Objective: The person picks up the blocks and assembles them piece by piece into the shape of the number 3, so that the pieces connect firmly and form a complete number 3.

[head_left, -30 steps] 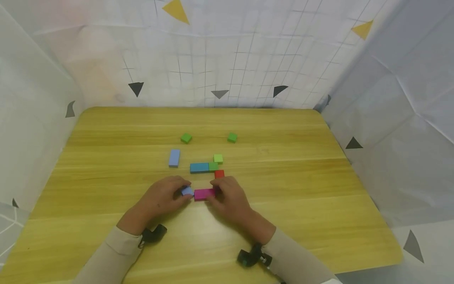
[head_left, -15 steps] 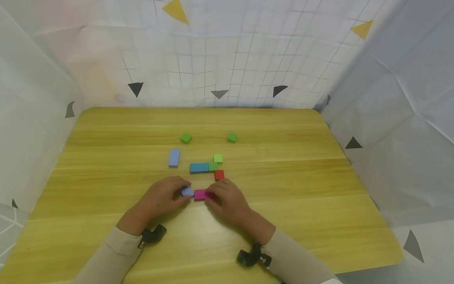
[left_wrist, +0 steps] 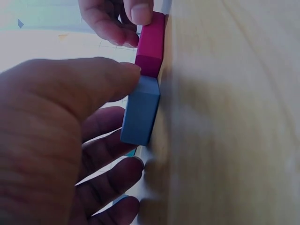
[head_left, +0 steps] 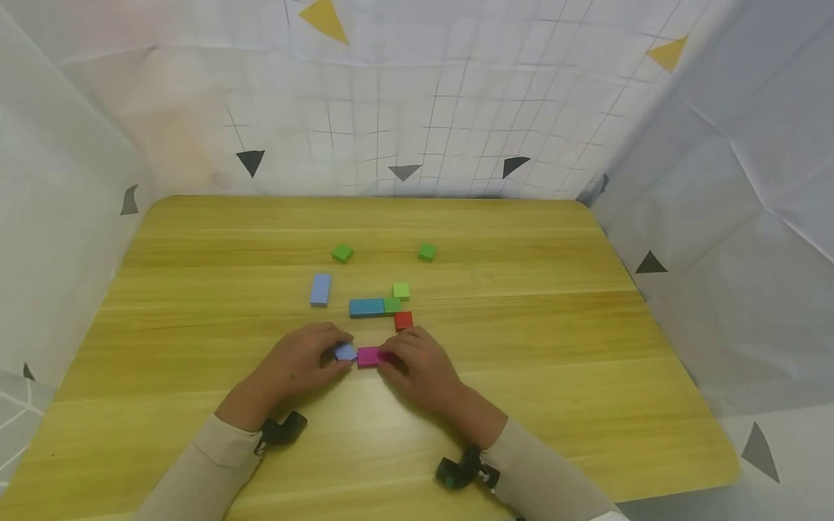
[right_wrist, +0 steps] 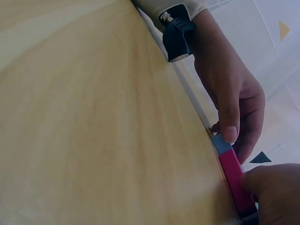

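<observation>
My left hand (head_left: 300, 362) pinches a small light blue block (head_left: 345, 352) between thumb and fingers on the wooden table. My right hand (head_left: 425, 370) holds a magenta block (head_left: 368, 357) from its right, thumb on the near side and fingers over the far side. In the left wrist view the end of the magenta block (left_wrist: 150, 49) meets the end of the blue block (left_wrist: 141, 112). The right wrist view shows the two blocks in a row, with a dark piece (right_wrist: 251, 218) partly hidden at the magenta block's other end.
Just beyond my right fingers lies a red block (head_left: 404, 320). Behind it a blue block (head_left: 367, 308) touches a green one (head_left: 392, 305), with a lime block (head_left: 400, 291) behind. A periwinkle block (head_left: 321, 289) and two green blocks (head_left: 342, 253) lie farther off. White sheets (head_left: 417, 108) surround the table (head_left: 521, 347).
My right hand's fingers have shifted slightly left and nearer over the magenta block, covering more of it and revealing more of the red block. My left hand and the blocks have stayed put.
</observation>
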A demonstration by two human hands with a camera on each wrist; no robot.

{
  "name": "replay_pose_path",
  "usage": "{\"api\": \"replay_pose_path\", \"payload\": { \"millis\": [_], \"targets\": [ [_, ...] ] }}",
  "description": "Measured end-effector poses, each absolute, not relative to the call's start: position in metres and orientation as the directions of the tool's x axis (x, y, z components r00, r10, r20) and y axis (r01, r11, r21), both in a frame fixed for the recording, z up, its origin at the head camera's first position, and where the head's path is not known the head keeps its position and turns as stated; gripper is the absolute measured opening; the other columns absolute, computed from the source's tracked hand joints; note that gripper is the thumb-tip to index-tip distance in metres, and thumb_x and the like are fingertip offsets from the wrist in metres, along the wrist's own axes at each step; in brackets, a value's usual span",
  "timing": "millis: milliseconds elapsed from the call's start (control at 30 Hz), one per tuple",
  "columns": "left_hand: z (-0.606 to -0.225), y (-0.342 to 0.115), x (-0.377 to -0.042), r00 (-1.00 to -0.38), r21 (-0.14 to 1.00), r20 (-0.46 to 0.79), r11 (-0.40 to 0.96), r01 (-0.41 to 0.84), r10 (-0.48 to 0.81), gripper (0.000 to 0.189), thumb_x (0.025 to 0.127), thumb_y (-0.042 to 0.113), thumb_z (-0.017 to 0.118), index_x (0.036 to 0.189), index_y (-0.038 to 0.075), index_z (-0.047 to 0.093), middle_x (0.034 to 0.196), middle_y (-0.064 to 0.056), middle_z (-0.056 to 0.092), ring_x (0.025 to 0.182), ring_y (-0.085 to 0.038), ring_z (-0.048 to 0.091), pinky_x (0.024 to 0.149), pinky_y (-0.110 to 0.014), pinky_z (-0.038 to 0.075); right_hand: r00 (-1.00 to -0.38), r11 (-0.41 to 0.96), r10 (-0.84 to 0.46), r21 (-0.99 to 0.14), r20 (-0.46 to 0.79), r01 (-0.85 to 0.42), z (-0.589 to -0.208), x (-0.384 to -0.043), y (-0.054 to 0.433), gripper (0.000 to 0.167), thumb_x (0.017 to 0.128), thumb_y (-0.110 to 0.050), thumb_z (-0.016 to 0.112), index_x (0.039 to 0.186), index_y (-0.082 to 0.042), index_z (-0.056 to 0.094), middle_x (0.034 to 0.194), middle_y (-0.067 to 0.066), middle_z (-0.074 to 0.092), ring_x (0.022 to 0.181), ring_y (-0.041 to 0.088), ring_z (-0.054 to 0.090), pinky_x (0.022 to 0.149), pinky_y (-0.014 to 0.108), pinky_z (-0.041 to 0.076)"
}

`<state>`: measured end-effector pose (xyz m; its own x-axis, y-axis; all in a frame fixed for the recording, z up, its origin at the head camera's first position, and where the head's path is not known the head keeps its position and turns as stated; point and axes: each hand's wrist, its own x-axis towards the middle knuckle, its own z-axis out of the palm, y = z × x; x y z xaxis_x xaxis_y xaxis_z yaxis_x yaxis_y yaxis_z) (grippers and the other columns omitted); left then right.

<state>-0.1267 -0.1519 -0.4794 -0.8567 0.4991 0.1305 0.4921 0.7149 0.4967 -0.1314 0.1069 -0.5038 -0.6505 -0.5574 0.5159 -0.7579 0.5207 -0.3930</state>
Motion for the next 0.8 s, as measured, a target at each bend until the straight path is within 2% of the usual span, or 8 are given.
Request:
{"api": "replay_pose_path", "payload": {
  "millis": [333, 800],
  "targets": [
    [-0.4813, -0.1517, -0.1279, -0.852, 0.497, 0.141, 0.709, 0.501, 0.504, 0.039, 0.088, 0.035, 0.075, 0.12, 0.013, 0.069, 0.11, 0.003, 0.067, 0.098, -0.013, 0.06, 0.088, -0.037, 0.055, -0.653, 0.533, -0.559, -0.381, 0.512, -0.755, -0.5021, -0.1309, 0.107, 0.02, 0.086, -0.022, 0.078, 0.104, -0.014, 0.074, 0.101, -0.006, 0.072, 0.099, 0.013, 0.058, 0.086, 0.024, 0.051],
    [-0.4831, -0.1527, -0.1272, -0.854, 0.499, 0.172, 0.704, 0.505, 0.491, 0.041, 0.089, 0.037, 0.074, 0.121, 0.012, 0.069, 0.113, 0.003, 0.067, 0.102, -0.014, 0.062, 0.09, -0.039, 0.055, -0.623, 0.52, -0.572, -0.352, 0.534, -0.778, -0.5002, -0.1313, 0.1062, 0.016, 0.085, -0.02, 0.078, 0.099, -0.012, 0.076, 0.098, -0.005, 0.072, 0.098, 0.013, 0.06, 0.088, 0.025, 0.051]
  ]
}}
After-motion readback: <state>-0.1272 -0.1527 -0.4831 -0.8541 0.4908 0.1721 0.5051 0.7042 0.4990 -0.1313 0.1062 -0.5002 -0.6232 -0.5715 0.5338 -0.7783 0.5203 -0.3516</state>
